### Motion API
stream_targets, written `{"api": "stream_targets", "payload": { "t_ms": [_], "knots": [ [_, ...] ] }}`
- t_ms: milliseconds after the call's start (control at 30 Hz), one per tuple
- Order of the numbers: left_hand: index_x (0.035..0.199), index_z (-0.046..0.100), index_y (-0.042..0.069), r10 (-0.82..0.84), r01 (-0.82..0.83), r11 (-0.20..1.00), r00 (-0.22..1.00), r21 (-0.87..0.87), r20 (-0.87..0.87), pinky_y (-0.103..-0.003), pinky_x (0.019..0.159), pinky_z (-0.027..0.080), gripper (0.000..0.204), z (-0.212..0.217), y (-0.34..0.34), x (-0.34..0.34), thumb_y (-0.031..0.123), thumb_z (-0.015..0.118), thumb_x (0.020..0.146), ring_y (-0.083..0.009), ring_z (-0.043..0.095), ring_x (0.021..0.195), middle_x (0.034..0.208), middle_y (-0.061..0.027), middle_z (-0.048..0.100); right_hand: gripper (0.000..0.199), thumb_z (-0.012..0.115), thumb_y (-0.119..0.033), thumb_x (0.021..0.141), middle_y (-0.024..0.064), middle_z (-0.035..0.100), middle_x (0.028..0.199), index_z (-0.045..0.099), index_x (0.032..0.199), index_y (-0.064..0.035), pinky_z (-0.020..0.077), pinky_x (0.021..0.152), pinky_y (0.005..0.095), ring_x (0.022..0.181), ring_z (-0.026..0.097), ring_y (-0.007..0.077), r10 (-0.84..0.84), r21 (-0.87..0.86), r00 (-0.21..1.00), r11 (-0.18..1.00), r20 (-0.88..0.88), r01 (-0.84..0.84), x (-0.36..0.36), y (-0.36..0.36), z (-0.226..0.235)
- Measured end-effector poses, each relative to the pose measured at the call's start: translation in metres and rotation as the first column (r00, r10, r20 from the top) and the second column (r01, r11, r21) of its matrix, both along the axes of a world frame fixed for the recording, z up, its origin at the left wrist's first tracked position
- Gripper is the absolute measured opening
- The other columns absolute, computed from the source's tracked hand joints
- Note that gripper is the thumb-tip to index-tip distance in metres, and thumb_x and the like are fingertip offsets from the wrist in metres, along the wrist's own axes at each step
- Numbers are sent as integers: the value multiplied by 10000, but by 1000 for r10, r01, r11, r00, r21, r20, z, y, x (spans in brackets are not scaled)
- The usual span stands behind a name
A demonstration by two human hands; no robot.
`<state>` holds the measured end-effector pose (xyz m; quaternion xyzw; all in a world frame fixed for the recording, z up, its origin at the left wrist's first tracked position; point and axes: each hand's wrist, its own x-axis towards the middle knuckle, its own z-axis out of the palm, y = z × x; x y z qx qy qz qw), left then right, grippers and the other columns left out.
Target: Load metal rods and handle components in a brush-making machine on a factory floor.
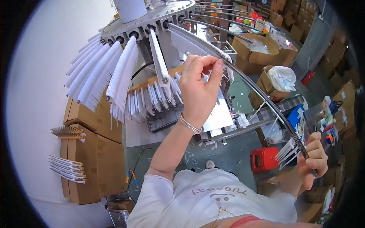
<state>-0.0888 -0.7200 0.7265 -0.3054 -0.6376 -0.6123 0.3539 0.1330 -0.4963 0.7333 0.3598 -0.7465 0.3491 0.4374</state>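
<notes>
The left hand (pixel 199 89) is reaching up, thumb and fingers pinching a white bristle strip (pixel 197 45) strung on a long metal rod (pixel 262 97). The right hand (pixel 315 159) is gripping that rod's near end together with a small bunch of white strips (pixel 289 151). The rod is running from a round grey rack (pixel 152 19) hung with white brushes (pixel 102 72). Brown cartons (pixel 95 152) are standing at left, open boxes with clear bags (pixel 266 53) at right, and a red stool (pixel 265 159) is sitting on the littered grey floor (pixel 224 155).
</notes>
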Motion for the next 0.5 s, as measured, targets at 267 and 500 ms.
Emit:
{"api": "stream_targets", "payload": {
  "t_ms": [267,500],
  "knots": [
    [844,601,15,-94,84,986,993,144,67,-225,587,393,98,-2,2,-4,104,639,858,-101,461,658,784,-23,505,408,572,-497,851,5,511,675,570,913,-94,255,670,369,615,418,135,-133,-18,991,991,-28,132,4,-14,1],
    [858,587,9,-42,46,988,999,146,-35,-229,609,401,113,-4,3,-9,111,634,866,-111,463,676,799,-29,502,406,546,-511,855,0,513,661,523,833,-107,286,634,357,566,463,142,-287,-75,950,957,-127,279,-2,-26,-1]
  ]
}}
